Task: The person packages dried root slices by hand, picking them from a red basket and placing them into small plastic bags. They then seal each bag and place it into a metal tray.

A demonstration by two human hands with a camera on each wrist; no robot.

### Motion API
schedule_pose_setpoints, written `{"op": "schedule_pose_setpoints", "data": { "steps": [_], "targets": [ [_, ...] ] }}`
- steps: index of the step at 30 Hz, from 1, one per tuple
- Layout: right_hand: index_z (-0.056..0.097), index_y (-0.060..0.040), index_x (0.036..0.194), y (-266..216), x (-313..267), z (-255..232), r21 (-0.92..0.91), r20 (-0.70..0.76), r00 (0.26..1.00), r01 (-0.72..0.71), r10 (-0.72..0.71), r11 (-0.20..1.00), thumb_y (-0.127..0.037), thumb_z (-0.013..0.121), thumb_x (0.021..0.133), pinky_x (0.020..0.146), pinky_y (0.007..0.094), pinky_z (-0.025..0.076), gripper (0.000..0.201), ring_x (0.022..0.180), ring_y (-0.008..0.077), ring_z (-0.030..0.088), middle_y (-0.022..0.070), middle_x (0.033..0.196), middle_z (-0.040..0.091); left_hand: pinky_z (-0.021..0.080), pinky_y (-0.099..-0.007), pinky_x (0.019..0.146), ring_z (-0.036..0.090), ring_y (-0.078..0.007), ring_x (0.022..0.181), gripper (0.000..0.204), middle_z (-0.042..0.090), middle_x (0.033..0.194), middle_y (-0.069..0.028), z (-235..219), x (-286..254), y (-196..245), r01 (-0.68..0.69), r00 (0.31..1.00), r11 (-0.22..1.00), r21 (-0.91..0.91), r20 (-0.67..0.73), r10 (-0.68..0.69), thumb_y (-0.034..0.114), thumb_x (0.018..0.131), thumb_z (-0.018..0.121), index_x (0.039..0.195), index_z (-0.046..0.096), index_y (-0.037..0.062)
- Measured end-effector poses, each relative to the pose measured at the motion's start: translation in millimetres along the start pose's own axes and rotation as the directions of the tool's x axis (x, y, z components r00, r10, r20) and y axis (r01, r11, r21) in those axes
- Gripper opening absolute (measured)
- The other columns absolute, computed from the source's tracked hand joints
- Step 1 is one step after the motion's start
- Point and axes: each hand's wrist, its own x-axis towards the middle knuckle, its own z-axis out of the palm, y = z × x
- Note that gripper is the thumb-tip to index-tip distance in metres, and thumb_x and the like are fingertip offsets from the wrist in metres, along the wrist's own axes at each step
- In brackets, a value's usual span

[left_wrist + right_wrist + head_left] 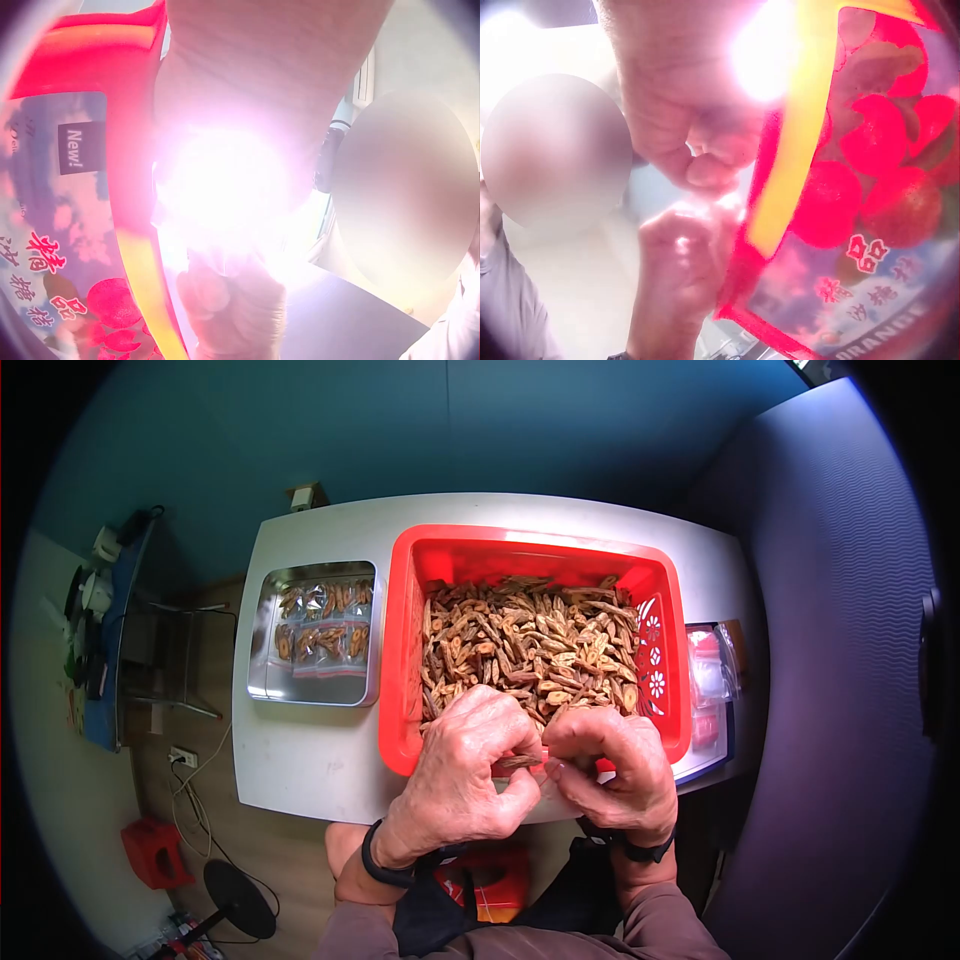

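Note:
Both hands meet over the near rim of a red plastic basket. My left hand pinches a brown dried slice between thumb and curled fingers. Close beside it, my right hand has its thumb and forefinger brought together on thin clear plastic, which looks like a small bag; its shape is mostly hidden by the fingers. Behind the hands, a heap of dried slices fills the basket. In the right wrist view, glints show between the hands; glare covers much of the left wrist view.
A metal tray with several filled zip bags stands left of the basket on the white table. To the right lie more clear bags with red edges. A grey padded partition bounds the right side.

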Motion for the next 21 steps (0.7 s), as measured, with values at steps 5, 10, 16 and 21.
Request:
{"op": "schedule_pose_setpoints", "data": {
  "steps": [5, 10, 16, 21],
  "targets": [
    [0.061, -0.0005, 0.106, -1.4, -0.2, -0.7, -0.017, -0.023, 1.000, 0.019, -0.020, 1.000, 0.009, 0.074, 0.076, 0.052, 0.0291, 0.047, 0.034, 0.055, 0.0180, 0.063, 0.0070, 0.069, 0.065, 0.044, -0.0390, 0.064, 0.055, -0.0301, 0.069, 0.017, 0.054, 0.070, -0.0081, 2.4, -2.3, 2.7, 0.057, 0.998, 0.998, 0.005, -0.011, -0.057, -0.001, 0.064, 0.065, 0.080, 0.059, 0.0045],
    [0.061, -0.0001, 0.107, -3.0, 0.5, -4.8, -0.035, -0.020, 1.000, 0.013, -0.014, 0.999, 0.008, 0.074, 0.077, 0.052, 0.0287, 0.047, 0.034, 0.055, 0.0179, 0.062, 0.0070, 0.070, 0.065, 0.040, -0.0339, 0.059, 0.051, -0.0235, 0.066, 0.017, 0.054, 0.070, -0.0082, 1.9, -5.3, 3.3, 0.161, 0.987, 0.985, -0.069, 0.029, -0.159, -0.002, 0.062, 0.062, 0.078, 0.057, 0.0024],
    [0.060, 0.0007, 0.108, -3.7, -3.6, -6.5, 0.035, -0.030, 0.998, -0.047, 0.048, 0.998, 0.009, 0.073, 0.077, 0.055, 0.0292, 0.049, 0.035, 0.059, 0.0194, 0.066, 0.0081, 0.071, 0.066, 0.044, -0.0344, 0.062, 0.054, -0.0255, 0.069, 0.015, 0.054, 0.068, -0.0093, -3.0, -2.2, 1.1, 0.050, 0.993, 0.998, 0.040, 0.104, -0.053, 0.001, 0.063, 0.066, 0.075, 0.058, 0.0016],
    [0.058, 0.0010, 0.112, -2.8, 0.5, -7.4, 0.003, 0.030, 1.000, 0.005, -0.005, 1.000, 0.009, 0.071, 0.078, 0.054, 0.0295, 0.049, 0.037, 0.058, 0.0200, 0.064, 0.0086, 0.071, 0.065, 0.048, -0.0391, 0.066, 0.060, -0.0295, 0.072, 0.012, 0.061, 0.072, -0.0097, 1.3, -0.4, 6.8, 0.068, 0.995, 0.997, -0.026, 0.076, -0.066, 0.001, 0.067, 0.064, 0.079, 0.061, 0.0036]
  ]
}}
